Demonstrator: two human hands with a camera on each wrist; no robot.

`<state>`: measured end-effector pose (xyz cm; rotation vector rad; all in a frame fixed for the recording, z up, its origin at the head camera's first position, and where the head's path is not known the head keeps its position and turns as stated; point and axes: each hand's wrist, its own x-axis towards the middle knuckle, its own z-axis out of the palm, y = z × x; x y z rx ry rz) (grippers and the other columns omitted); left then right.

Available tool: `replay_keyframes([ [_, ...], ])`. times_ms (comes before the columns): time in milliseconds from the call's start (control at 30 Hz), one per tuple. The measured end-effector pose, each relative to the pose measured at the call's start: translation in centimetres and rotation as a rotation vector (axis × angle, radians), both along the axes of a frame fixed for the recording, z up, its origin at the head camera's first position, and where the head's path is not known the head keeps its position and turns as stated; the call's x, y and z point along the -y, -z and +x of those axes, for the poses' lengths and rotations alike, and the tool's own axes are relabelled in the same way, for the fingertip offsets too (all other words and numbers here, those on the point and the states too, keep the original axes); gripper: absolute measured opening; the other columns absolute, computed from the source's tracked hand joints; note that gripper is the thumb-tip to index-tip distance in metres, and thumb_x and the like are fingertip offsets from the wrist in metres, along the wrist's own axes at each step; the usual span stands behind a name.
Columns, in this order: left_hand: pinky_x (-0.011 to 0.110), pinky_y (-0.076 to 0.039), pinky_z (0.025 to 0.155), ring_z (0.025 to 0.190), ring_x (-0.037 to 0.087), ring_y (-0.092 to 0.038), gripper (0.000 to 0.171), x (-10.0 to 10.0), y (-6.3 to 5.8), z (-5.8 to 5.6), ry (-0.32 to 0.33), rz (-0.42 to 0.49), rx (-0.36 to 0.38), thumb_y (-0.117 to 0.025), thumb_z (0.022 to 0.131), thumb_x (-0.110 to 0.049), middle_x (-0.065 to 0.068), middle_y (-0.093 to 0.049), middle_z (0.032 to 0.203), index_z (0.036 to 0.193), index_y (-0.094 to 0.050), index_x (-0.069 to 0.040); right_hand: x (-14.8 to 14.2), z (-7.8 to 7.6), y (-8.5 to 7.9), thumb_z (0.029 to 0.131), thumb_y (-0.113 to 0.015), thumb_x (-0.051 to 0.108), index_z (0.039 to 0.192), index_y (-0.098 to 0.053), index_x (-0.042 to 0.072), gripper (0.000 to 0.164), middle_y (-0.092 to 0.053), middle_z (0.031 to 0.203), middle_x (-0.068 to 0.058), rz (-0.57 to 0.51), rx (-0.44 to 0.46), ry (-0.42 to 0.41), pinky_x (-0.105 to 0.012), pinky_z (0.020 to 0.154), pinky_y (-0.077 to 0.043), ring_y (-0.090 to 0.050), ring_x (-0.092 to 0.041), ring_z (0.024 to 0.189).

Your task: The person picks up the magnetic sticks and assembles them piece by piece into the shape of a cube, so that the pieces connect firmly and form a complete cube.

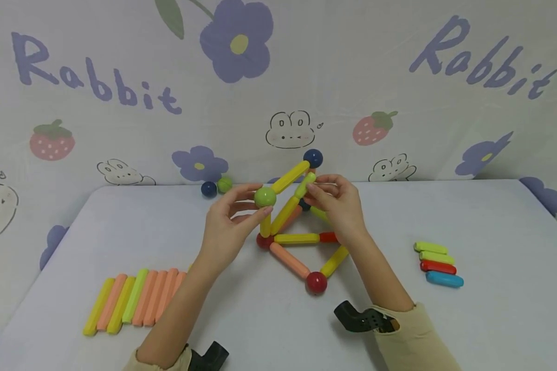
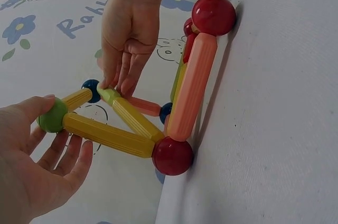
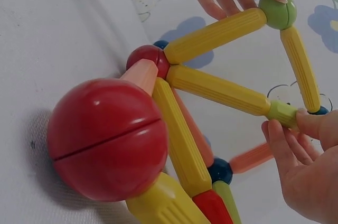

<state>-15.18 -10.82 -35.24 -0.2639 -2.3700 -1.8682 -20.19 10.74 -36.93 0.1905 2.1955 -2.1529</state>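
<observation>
My left hand [image 1: 229, 221] holds a light green ball [image 1: 265, 197] between thumb and fingers, at a raised corner of a frame of rods and balls. Yellow rods run from this ball to a dark blue ball [image 1: 313, 158] at the top and a red ball [image 2: 172, 156] at the base. With thumb and fingertips, my right hand [image 1: 341, 206] pinches a short light green rod [image 3: 282, 113]. That rod meets the end of a slanting yellow rod [image 3: 219, 89] rising from the same red ball. Near the front of the base sits another red ball [image 1: 316, 283]. My right hand hides part of the frame's right side.
At the left of the white table [image 1: 269, 330] lies a row of yellow, green and salmon rods [image 1: 134, 299]. Short green, red and blue rods [image 1: 438, 264] lie at the right. A blue ball [image 1: 209, 189] and a green ball [image 1: 225, 184] rest near the back edge.
</observation>
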Motion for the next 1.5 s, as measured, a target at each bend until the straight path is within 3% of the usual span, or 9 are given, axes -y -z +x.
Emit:
replay_keyframes([
  [167,0.029,-0.061,0.092,0.112,0.025,-0.068,0.043,0.0,0.0,0.0,0.001,0.000,-0.010,-0.080,0.094,-0.007,0.010,-0.069,0.126,0.135,-0.067,-0.007,0.2,0.1,0.1,0.106,-0.065,0.017,0.131,-0.059,-0.005,0.033,-0.076,0.114,-0.016,0.000,0.008,-0.018,-0.024,0.086,-0.062,-0.074,-0.005,0.083],
  [333,0.022,-0.060,0.088,0.112,0.026,-0.068,0.043,0.1,0.2,0.0,0.003,0.006,-0.019,-0.080,0.094,-0.006,0.011,-0.069,0.125,0.135,-0.067,-0.007,0.3,0.2,0.0,0.106,-0.065,0.014,0.133,-0.058,-0.005,0.033,-0.076,0.116,-0.016,-0.007,0.003,-0.021,-0.028,0.091,-0.061,-0.075,-0.004,0.084],
  [600,0.022,-0.060,0.089,0.112,0.026,-0.068,0.044,0.2,0.4,0.0,0.002,0.012,-0.017,-0.080,0.093,-0.005,0.011,-0.069,0.126,0.135,-0.067,-0.007,0.4,0.3,0.0,0.106,-0.065,0.012,0.138,-0.056,-0.001,0.036,-0.073,0.125,-0.021,-0.005,-0.001,-0.025,-0.026,0.091,-0.061,-0.075,-0.004,0.087],
  [767,0.023,-0.061,0.090,0.112,0.027,-0.069,0.043,0.2,0.2,0.0,0.008,0.017,-0.016,-0.080,0.094,-0.004,0.012,-0.068,0.125,0.135,-0.067,-0.005,0.4,0.3,0.1,0.105,-0.066,0.011,0.146,-0.043,0.004,0.047,-0.071,0.130,-0.024,0.014,-0.035,-0.039,-0.022,0.088,-0.061,-0.076,-0.007,0.092],
  [1033,0.023,-0.061,0.090,0.114,0.027,-0.069,0.044,0.3,0.1,0.0,0.012,0.009,-0.001,-0.079,0.094,-0.004,0.012,-0.068,0.126,0.136,-0.066,-0.006,-0.4,0.3,0.1,0.106,-0.062,0.006,0.169,-0.016,0.027,0.080,-0.069,0.127,-0.029,0.076,-0.201,-0.155,-0.033,0.091,-0.063,-0.075,-0.032,0.106],
  [1333,0.022,-0.061,0.090,0.115,0.028,-0.068,0.045,0.5,0.0,0.2,0.027,0.013,0.005,-0.079,0.094,-0.002,0.014,-0.067,0.126,0.136,-0.065,-0.004,-1.1,0.2,0.0,0.108,-0.059,0.005,0.168,-0.019,0.025,0.075,-0.068,0.127,-0.030,0.072,-0.202,-0.200,-0.033,0.092,-0.063,-0.073,-0.028,0.106],
  [1500,0.023,-0.061,0.090,0.115,0.028,-0.068,0.045,0.7,0.0,0.2,0.033,0.019,0.003,-0.079,0.093,-0.002,0.013,-0.067,0.127,0.136,-0.065,-0.004,-1.1,0.3,-0.1,0.108,-0.060,0.005,0.167,-0.020,0.027,0.074,-0.068,0.127,-0.029,0.086,-0.200,-0.217,-0.036,0.095,-0.062,-0.072,-0.032,0.110],
])
